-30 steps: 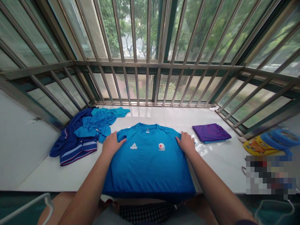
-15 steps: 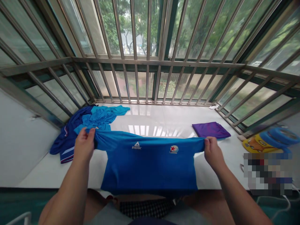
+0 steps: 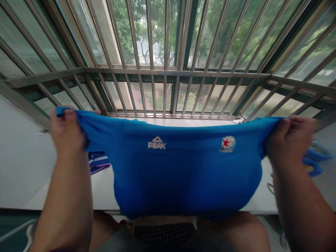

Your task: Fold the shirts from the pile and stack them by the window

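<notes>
Blue smooth-fabric short-sleeved shirt [image 3: 187,168], near centre: raised higher and pulled wider than half a second ago, its upper part seemingly free of the glossy white windowsill [image 3: 102,194]. Left hand [image 3: 67,131], right hand [image 3: 290,138]: each closed on a sleeve. Navy striped garment [image 3: 98,160], left; blue plastic container [image 3: 318,154], right: both partly covered. Collar: indistinct. Hem contact: cannot tell.

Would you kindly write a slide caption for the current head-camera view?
The left hand and right hand hold a blue PEAK shirt spread wide before a barred window.
</notes>
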Demonstrator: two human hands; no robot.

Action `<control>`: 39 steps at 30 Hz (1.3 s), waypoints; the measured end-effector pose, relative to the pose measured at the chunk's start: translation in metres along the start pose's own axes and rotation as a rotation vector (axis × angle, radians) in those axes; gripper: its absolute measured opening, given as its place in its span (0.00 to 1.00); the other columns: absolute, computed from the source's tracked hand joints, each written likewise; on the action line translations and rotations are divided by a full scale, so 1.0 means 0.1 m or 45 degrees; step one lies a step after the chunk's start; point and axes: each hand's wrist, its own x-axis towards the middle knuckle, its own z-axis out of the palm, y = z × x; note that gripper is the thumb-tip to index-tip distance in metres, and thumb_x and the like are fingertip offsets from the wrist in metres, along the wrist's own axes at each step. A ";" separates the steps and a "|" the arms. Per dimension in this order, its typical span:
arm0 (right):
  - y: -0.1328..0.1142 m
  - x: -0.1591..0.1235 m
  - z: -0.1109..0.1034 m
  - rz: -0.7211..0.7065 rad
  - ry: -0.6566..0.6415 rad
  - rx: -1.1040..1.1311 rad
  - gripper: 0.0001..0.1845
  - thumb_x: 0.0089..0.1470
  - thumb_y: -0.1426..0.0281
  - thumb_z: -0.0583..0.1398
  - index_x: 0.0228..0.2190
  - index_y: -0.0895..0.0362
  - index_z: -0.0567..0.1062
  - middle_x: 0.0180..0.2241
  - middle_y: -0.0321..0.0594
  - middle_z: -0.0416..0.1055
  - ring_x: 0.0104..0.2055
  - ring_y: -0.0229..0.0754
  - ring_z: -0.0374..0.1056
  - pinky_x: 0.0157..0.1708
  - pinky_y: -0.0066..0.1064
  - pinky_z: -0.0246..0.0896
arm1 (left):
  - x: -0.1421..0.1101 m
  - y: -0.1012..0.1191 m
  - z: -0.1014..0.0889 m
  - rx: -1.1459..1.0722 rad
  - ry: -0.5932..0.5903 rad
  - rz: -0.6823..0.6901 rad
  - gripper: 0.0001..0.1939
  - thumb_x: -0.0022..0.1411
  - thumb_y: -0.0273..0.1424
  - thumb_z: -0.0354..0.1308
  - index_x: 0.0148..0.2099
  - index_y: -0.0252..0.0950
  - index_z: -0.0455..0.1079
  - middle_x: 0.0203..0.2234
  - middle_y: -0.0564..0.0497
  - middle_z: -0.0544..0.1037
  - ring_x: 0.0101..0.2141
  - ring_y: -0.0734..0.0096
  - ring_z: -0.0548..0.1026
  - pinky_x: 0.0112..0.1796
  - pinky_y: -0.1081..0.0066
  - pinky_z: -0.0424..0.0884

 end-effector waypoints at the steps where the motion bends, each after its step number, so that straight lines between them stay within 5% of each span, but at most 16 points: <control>1: -0.03 0.08 0.21 0.000 -0.124 -0.033 0.32 0.76 0.47 0.48 0.58 0.61 0.71 0.44 0.54 0.76 0.41 0.50 0.71 0.40 0.40 0.58 | 0.06 -0.10 0.18 0.024 -0.012 0.017 0.16 0.73 0.49 0.59 0.49 0.43 0.66 0.35 0.54 0.77 0.38 0.68 0.83 0.40 0.66 0.83; 4: -0.08 0.13 0.84 -0.019 -0.510 -0.125 0.22 0.77 0.57 0.52 0.58 0.61 0.72 0.45 0.53 0.77 0.40 0.48 0.70 0.39 0.38 0.55 | 0.12 -0.55 0.62 0.324 -0.107 0.006 0.12 0.75 0.43 0.57 0.45 0.40 0.67 0.33 0.53 0.78 0.39 0.67 0.81 0.45 0.65 0.81; 7: -0.06 -0.11 1.34 -0.074 -0.858 -0.247 0.20 0.73 0.64 0.57 0.59 0.62 0.72 0.48 0.57 0.77 0.45 0.51 0.71 0.42 0.38 0.57 | -0.04 -1.06 0.86 0.869 -0.298 -0.104 0.09 0.74 0.36 0.56 0.50 0.37 0.70 0.41 0.46 0.82 0.46 0.59 0.82 0.52 0.59 0.78; 11: 0.02 -0.81 1.63 -0.217 -1.054 -0.430 0.26 0.66 0.68 0.61 0.62 0.65 0.73 0.59 0.67 0.72 0.57 0.63 0.69 0.52 0.47 0.63 | -0.54 -1.53 0.93 1.191 -0.555 -0.193 0.20 0.69 0.27 0.58 0.61 0.31 0.69 0.59 0.30 0.78 0.61 0.46 0.77 0.61 0.51 0.73; 16: -0.05 -2.00 1.45 -0.520 -1.052 -0.104 0.30 0.73 0.59 0.52 0.65 0.64 0.71 0.68 0.64 0.67 0.71 0.62 0.61 0.68 0.53 0.58 | -1.39 -1.71 0.86 1.192 -0.807 0.081 0.23 0.75 0.26 0.45 0.67 0.32 0.69 0.61 0.34 0.78 0.63 0.51 0.75 0.65 0.51 0.69; 19: -0.13 -2.62 1.20 -0.517 -1.180 -0.018 0.35 0.74 0.53 0.50 0.69 0.62 0.68 0.73 0.59 0.60 0.76 0.63 0.54 0.70 0.58 0.56 | -1.89 -1.71 0.75 1.256 -1.068 0.148 0.26 0.78 0.34 0.46 0.71 0.31 0.67 0.68 0.34 0.73 0.67 0.49 0.72 0.68 0.50 0.67; 22: -0.13 -2.99 0.99 -0.424 -1.315 -0.075 0.37 0.74 0.51 0.50 0.73 0.60 0.64 0.76 0.55 0.55 0.78 0.64 0.50 0.72 0.62 0.51 | -2.29 -1.64 0.60 1.450 -1.251 0.090 0.34 0.77 0.41 0.50 0.78 0.31 0.59 0.77 0.33 0.58 0.75 0.42 0.59 0.70 0.42 0.60; 26: -0.06 -3.12 0.83 -0.368 -1.368 -0.114 0.38 0.74 0.50 0.48 0.75 0.57 0.61 0.78 0.50 0.52 0.80 0.61 0.47 0.76 0.63 0.43 | -2.64 -1.48 0.38 1.628 -1.282 -0.007 0.38 0.78 0.47 0.46 0.81 0.33 0.52 0.80 0.36 0.49 0.78 0.44 0.51 0.72 0.39 0.53; 33: -0.07 -3.11 0.73 -0.347 -1.373 -0.153 0.38 0.74 0.51 0.48 0.76 0.56 0.60 0.78 0.48 0.50 0.80 0.61 0.45 0.75 0.65 0.44 | -2.86 -1.19 0.00 1.877 -1.107 -0.186 0.39 0.78 0.49 0.44 0.81 0.32 0.54 0.79 0.35 0.53 0.76 0.37 0.53 0.70 0.29 0.50; 36: -0.05 -3.17 0.68 -0.362 -1.349 -0.145 0.39 0.73 0.51 0.48 0.76 0.54 0.61 0.78 0.47 0.51 0.80 0.61 0.46 0.74 0.66 0.47 | -2.78 -1.10 -0.06 1.909 -1.001 -0.235 0.34 0.78 0.44 0.46 0.76 0.32 0.63 0.76 0.32 0.61 0.74 0.35 0.59 0.69 0.31 0.55; 39: -0.02 -3.20 0.60 -0.356 -1.351 -0.149 0.38 0.72 0.51 0.49 0.75 0.53 0.62 0.78 0.48 0.53 0.80 0.63 0.47 0.73 0.68 0.48 | -2.63 -1.04 -0.04 1.806 -0.977 -0.221 0.26 0.79 0.38 0.46 0.68 0.31 0.73 0.67 0.30 0.72 0.64 0.40 0.72 0.61 0.44 0.69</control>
